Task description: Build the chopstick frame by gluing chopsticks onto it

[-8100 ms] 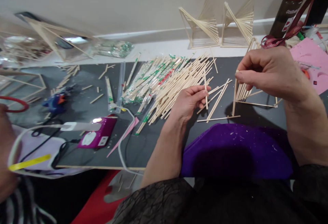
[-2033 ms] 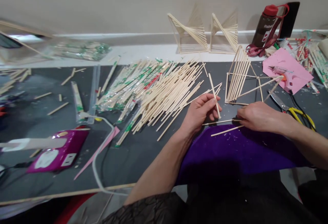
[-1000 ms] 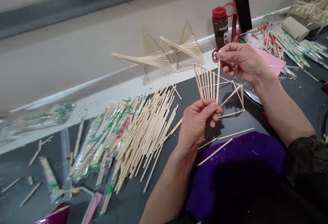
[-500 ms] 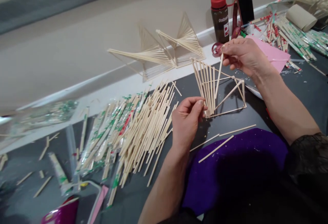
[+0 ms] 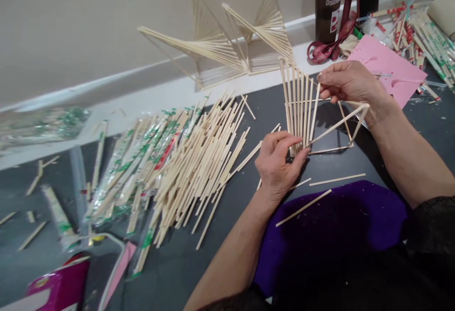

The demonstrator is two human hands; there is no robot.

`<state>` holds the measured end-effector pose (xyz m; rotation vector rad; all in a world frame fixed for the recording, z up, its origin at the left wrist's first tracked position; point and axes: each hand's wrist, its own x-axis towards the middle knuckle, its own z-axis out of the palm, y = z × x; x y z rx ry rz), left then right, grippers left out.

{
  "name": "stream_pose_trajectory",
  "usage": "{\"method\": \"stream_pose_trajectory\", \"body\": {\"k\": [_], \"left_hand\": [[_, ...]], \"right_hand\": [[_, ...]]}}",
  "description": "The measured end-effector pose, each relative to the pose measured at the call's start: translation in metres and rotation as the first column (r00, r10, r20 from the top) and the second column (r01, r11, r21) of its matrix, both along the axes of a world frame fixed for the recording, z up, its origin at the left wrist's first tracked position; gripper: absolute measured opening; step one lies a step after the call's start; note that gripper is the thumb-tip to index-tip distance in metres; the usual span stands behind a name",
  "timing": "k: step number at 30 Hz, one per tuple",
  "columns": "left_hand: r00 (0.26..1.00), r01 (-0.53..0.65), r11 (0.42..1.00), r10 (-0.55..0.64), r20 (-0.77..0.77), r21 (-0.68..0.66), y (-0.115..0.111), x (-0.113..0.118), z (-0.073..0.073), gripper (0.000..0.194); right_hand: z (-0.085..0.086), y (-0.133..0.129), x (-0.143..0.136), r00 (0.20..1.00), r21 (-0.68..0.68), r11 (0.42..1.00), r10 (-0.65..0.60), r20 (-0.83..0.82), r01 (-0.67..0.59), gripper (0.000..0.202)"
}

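A small frame of thin wooden sticks (image 5: 293,107) stands on the dark table, one side a row of sticks fanning upward. My right hand (image 5: 350,83) pinches the upper end of a wooden stick (image 5: 314,112) at the right end of that row. The stick's lower end rests near the bottom bar. My left hand (image 5: 279,161) closes thumb and fingers at the foot of the row, around the lower ends; exactly which sticks it grips is partly hidden by the fingers. A loose stick (image 5: 304,208) lies over the purple cloth (image 5: 369,197) in front of me.
Left of the frame lies a big heap of bare sticks (image 5: 206,159), beside wrapped chopsticks (image 5: 121,164). A larger stick structure (image 5: 213,50) leans by the wall. Behind my right hand are a dark bottle (image 5: 327,12), pink paper (image 5: 387,67) and more wrapped sticks (image 5: 432,41).
My left hand has shifted right along the frame's foot, toward the stick's lower end. My right hand has lowered the stick's top, bringing it closer in line with the row. The view has tilted down.
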<state>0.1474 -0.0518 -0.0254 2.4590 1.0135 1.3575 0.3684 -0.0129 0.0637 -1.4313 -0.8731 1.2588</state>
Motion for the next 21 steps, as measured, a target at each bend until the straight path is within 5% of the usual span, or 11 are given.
{"method": "stream_pose_trajectory", "body": {"k": [21], "left_hand": [[0.998,0.060,0.998,-0.059,-0.035,0.029,-0.0040,-0.0032,0.0012,0.012]], "right_hand": [[-0.0056,0.0046,-0.0010,0.994,0.013,0.999,0.033,0.102,-0.034,0.020]]}}
